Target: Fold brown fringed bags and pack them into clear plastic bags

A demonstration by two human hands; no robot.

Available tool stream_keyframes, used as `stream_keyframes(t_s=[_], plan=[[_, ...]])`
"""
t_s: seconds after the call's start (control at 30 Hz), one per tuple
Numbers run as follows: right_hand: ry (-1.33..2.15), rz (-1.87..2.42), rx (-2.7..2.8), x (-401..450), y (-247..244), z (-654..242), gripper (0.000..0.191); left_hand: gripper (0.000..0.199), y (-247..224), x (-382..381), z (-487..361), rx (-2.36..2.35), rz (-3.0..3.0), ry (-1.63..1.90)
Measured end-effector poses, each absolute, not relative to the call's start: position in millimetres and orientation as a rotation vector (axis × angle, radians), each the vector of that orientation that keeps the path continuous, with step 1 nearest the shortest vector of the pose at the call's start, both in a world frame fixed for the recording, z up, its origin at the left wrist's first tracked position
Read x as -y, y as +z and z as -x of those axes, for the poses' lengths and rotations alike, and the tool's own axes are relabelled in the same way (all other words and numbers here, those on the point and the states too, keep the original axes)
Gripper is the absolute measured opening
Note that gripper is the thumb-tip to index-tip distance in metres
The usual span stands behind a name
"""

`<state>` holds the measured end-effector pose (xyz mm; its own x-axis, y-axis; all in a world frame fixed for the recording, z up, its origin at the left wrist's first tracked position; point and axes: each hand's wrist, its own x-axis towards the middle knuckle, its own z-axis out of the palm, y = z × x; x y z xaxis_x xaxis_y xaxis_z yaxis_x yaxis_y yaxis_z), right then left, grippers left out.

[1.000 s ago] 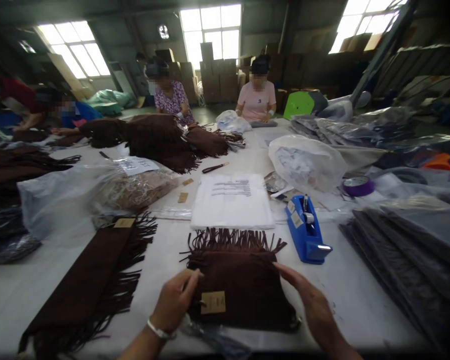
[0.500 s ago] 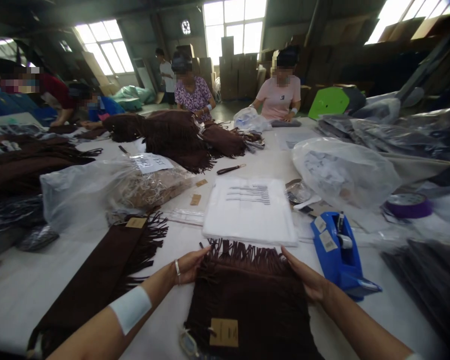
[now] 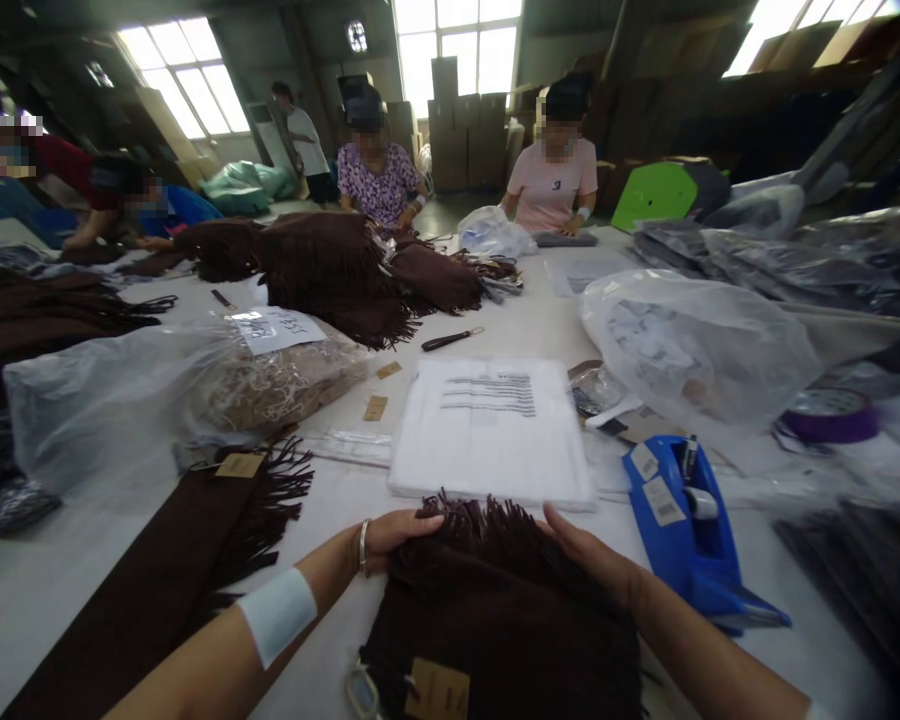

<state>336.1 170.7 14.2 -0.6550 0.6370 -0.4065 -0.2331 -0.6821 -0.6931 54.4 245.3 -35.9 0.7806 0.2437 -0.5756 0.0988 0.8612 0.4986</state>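
Observation:
A dark brown fringed scarf (image 3: 502, 600), folded, with a tan tag (image 3: 438, 690) near its lower left, lies at the front centre. My left hand (image 3: 401, 532) is closed on its upper left corner, thumb on top near the fringe. My right hand (image 3: 589, 550) grips the upper right side, its thumb up and the fingers hidden by the cloth. Between the hands the fringe is bunched. Just beyond it lies a stack of clear plastic bags (image 3: 491, 435) with printed lines. Another folded brown scarf (image 3: 157, 570) with a tag rests on the left.
A blue tape dispenser (image 3: 690, 530) stands right of my right hand. Plastic bags (image 3: 697, 340) and purple tape (image 3: 829, 415) are farther right. A bag of stringed tags (image 3: 270, 380) sits at left. Brown scarves (image 3: 330, 270) are piled behind, with people working across the table.
Both hands have pressed slightly inward, and the scarf's top edge has bunched and risen between them. The view has shifted a little.

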Motion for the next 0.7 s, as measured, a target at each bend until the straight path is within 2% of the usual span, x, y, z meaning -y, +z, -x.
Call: stream_keyframes(t_s=[0.07, 0.13, 0.23, 0.3, 0.37, 0.47, 0.53, 0.6, 0.7], plan=[[2.189, 0.984, 1.354, -161, 31, -328, 0.058, 0.042, -27, -235, -44, -0.693, -0.69, 0.096], [1.971, 0.994, 1.873, -146, 43, -315, 0.058, 0.043, -16, -225, -33, -0.707, -0.858, 0.079], [1.81, 0.852, 2.233, -120, 55, -294, 0.059, 0.044, -6, -218, -24, -0.717, -1.022, 0.084], [1.842, 0.66, 2.238, -108, 59, -288, 0.048, 0.045, -5, -220, -25, -0.714, -1.032, 0.082], [1.786, 0.654, 2.052, -107, 62, -291, 0.042, 0.046, -8, -224, -28, -0.694, -0.955, 0.082], [1.524, 1.232, 1.583, -131, 56, -307, 0.047, 0.049, -12, -232, -35, -0.632, -0.795, 0.112], [1.643, 1.605, 1.348, -155, 41, -315, 0.062, 0.05, -12, -234, -39, -0.587, -0.755, 0.121], [2.045, 1.729, 1.201, -178, 19, -313, 0.076, 0.05, -8, -235, -40, -0.543, -0.765, 0.114], [2.53, 1.416, 0.834, -197, -11, -292, 0.08, 0.051, 5, -235, -39, -0.513, -0.936, 0.104]])
